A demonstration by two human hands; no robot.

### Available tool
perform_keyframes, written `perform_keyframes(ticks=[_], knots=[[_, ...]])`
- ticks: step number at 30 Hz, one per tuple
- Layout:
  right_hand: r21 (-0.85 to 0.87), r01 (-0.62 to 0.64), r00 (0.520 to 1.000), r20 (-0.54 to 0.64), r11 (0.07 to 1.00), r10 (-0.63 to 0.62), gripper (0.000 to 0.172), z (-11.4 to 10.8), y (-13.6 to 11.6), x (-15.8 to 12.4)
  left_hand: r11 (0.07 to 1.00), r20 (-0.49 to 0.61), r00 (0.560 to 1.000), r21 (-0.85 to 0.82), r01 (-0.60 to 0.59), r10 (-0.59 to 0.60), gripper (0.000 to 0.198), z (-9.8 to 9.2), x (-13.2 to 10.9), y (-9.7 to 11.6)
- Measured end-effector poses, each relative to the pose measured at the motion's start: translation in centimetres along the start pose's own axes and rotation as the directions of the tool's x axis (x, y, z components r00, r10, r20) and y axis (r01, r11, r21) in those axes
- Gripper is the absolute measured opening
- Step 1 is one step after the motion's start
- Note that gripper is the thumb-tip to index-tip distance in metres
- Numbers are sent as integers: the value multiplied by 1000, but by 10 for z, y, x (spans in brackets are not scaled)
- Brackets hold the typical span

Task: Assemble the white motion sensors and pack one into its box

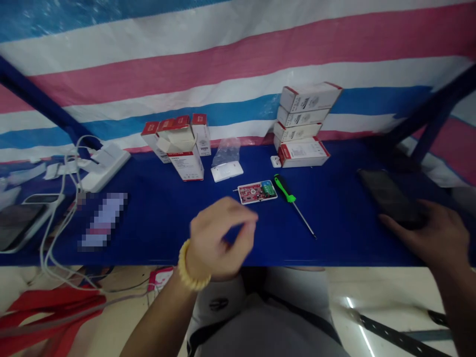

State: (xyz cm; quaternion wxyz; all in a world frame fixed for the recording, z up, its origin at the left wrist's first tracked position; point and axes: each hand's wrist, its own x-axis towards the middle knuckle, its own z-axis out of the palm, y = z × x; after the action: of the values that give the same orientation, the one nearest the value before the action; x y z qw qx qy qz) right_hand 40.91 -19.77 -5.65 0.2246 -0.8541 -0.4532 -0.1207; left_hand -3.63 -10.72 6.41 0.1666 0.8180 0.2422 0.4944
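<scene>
Head view: circuit board (pixel 253 193), dark phone (pixel 386 193), assorted boxes

Surroundings: blue table (pixel 345 213); power strip (pixel 100 176) and white cables (pixel 51 233), left of frame; screwdriver (pixel 285 188), right of centre, lying between board and phone.

Circuit board: centre, seated in white casing (pixel 243 203), just beyond left hand (pixel 219 243); that grip curled, blurred, fingertip contact cannot be told.

Dark phone: right of frame, near end between thumb and fingers of right hand (pixel 442 230); whether that grip is closed cannot be told.

Containers: open-flapped box (pixel 186 163), left of centre, contents hidden; stacked boxes (pixel 303 121), upper right.
</scene>
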Motion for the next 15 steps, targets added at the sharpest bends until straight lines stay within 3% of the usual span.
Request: perform_keyframes(ticks=[3,5,8,11,15], knots=[[27,56,998,-43,998,-55,98,1,-1,2,995,200,974,34,98,-103,11,23,13,-40],[25,92,995,-46,995,-90,95,3,0,4,982,363,915,125,139,-176,22,35,24,-67],[12,133,991,-14,991,-133,89,4,2,7,977,521,830,176,123,-199,42,47,37,-97],[3,148,989,14,989,-148,87,6,5,11,975,598,771,176,137,-216,54,54,40,-113],[-19,193,980,59,981,-192,85,9,11,17,980,581,790,104,168,-197,55,60,28,-124]])
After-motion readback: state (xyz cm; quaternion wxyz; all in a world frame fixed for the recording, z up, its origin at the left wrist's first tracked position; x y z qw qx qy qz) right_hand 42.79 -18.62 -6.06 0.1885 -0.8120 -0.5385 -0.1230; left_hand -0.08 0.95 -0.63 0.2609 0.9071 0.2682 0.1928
